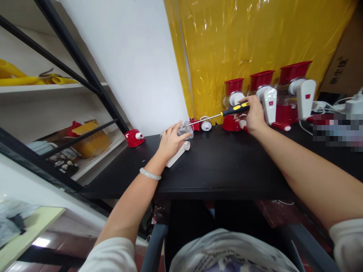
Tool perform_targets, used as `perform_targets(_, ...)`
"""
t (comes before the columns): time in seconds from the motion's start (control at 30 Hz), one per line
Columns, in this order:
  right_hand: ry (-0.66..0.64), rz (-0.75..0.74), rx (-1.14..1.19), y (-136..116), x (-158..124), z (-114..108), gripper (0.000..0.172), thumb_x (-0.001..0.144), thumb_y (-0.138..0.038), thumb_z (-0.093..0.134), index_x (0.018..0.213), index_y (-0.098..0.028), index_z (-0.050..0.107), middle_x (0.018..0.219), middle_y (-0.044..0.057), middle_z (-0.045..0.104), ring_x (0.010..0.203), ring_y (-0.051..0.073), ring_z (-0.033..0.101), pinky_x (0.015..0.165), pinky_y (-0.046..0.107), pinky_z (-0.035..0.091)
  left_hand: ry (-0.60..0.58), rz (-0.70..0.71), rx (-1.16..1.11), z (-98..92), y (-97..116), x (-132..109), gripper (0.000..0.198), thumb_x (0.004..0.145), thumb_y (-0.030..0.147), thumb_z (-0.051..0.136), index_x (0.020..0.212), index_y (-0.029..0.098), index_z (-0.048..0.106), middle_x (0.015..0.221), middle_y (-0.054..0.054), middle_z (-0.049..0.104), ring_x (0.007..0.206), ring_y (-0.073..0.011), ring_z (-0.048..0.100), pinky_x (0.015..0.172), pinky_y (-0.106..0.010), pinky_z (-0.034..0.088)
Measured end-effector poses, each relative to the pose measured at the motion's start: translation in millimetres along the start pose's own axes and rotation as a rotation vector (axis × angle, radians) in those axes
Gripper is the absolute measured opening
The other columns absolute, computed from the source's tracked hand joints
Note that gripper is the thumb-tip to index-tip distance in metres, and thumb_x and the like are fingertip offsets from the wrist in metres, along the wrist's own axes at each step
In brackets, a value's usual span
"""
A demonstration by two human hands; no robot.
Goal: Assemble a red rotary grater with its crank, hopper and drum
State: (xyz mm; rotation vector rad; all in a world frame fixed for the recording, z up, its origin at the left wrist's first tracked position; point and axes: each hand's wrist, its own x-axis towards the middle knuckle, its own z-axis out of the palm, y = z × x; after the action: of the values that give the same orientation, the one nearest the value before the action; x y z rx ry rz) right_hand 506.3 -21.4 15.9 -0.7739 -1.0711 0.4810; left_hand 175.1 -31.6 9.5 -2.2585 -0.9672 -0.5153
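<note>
My left hand (171, 140) is closed around a clear plastic housing (185, 130) that lies on its side over the black table. In my right hand (253, 113) is a screwdriver (235, 109) with a black and yellow handle. Its long metal shaft slants down to the left, and the tip reaches the open end of the clear housing; whether it touches a screw cannot be seen. Under my left hand a white crank handle (178, 154) rests on the table. Just behind the housing lies a red and white part (206, 124).
A red base (134, 138) stands at the table's left end beside a black-framed shelf (93, 87). Several red and white crank graters (296, 94) line the back right, against yellow-wrapped board (244, 41). White cables (326, 105) lie at the far right.
</note>
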Motion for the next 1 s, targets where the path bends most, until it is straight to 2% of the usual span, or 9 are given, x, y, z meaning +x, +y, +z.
perform_targets(0.13,-0.026,0.011,0.044,4.8,4.2,0.7,0.018,0.084,-0.043,0.055,0.088,-0.027,0.050,0.069,-0.003,0.055,0.049,0.014,0.057,0.039,0.028,0.046,-0.002,-0.005,0.004,0.2,-0.7,-0.3,0.037,0.088,0.030,0.061,0.125,0.036,0.061,0.156,-0.012,0.033,0.134,-0.0320,0.039,0.098,-0.051,0.040)
perform_targets(0.33,-0.049,-0.022,-0.064,-0.6,-1.3,-1.3,0.030,0.086,-0.055,0.055,0.080,-0.026,0.050,0.054,-0.005,0.045,0.039,0.012,0.047,0.033,0.025,0.039,0.003,-0.012,-0.026,2.7,-3.0,-1.2,0.037,0.089,0.030,0.061,0.125,0.035,0.061,0.157,-0.011,0.031,0.135,-0.0321,0.038,0.099,-0.051,0.040)
perform_targets(0.43,-0.044,0.009,-0.003,-1.2,-0.5,-0.9,0.024,0.087,-0.050,0.050,0.084,-0.026,0.054,0.066,-0.002,0.053,0.050,0.013,0.055,0.035,0.024,0.043,0.006,-0.013,-0.032,3.1,-3.5,-1.3,0.037,0.089,0.030,0.061,0.125,0.035,0.061,0.157,-0.011,0.031,0.135,-0.0325,0.038,0.099,-0.052,0.039)
perform_targets(0.53,-0.037,0.016,0.033,2.3,3.6,0.2,0.014,0.081,-0.040,0.056,0.087,-0.027,0.055,0.077,-0.002,0.057,0.059,0.013,0.060,0.040,0.023,0.048,0.005,-0.013,-0.023,2.5,-3.5,-1.3,0.037,0.088,0.030,0.062,0.125,0.035,0.062,0.157,-0.012,0.032,0.134,-0.0325,0.039,0.098,-0.051,0.040)
perform_targets(0.63,-0.062,0.017,0.011,4.4,4.9,0.5,0.018,0.081,-0.043,0.059,0.086,-0.027,0.054,0.066,-0.003,0.055,0.048,0.013,0.055,0.038,0.025,0.044,0.004,-0.013,-0.020,1.5,-3.2,-1.3,0.037,0.088,0.029,0.062,0.124,0.034,0.062,0.156,-0.012,0.033,0.134,-0.0324,0.039,0.098,-0.051,0.040)
perform_targets(0.77,-0.043,0.004,-0.057,1.6,1.4,-0.4,0.034,0.082,-0.060,0.056,0.081,-0.026,0.052,0.049,-0.005,0.045,0.035,0.012,0.041,0.032,0.026,0.034,0.004,-0.013,-0.023,0.4,-2.7,-1.1,0.037,0.088,0.029,0.062,0.125,0.034,0.062,0.157,-0.012,0.032,0.135,-0.0322,0.039,0.099,-0.051,0.040)
perform_targets(0.83,-0.042,0.026,-0.024,0.1,0.9,-0.7,0.041,0.085,-0.066,0.044,0.082,-0.026,0.053,0.050,-0.004,0.047,0.036,0.014,0.045,0.032,0.027,0.035,0.004,-0.012,-0.018,0.1,-2.4,-0.8,0.037,0.088,0.029,0.062,0.125,0.034,0.062,0.157,-0.012,0.032,0.135,-0.0323,0.039,0.099,-0.051,0.040)
perform_targets(0.9,-0.065,0.036,0.035,0.2,2.2,-0.7,0.041,0.087,-0.064,0.037,0.086,-0.027,0.053,0.059,-0.002,0.054,0.043,0.016,0.054,0.033,0.027,0.040,0.000,-0.014,-0.013,0.1,-2.2,-0.5,0.037,0.088,0.030,0.062,0.125,0.034,0.062,0.156,-0.012,0.033,0.134,-0.0325,0.039,0.098,-0.051,0.040)
perform_targets(1.0,-0.103,0.019,0.048,2.9,4.9,-0.7,0.029,0.085,-0.056,0.048,0.088,-0.028,0.052,0.067,-0.002,0.059,0.050,0.016,0.061,0.037,0.027,0.046,-0.007,-0.021,-0.013,0.7,-2.7,-0.5,0.037,0.088,0.030,0.063,0.124,0.034,0.062,0.156,-0.012,0.033,0.134,-0.0327,0.040,0.098,-0.051,0.040)
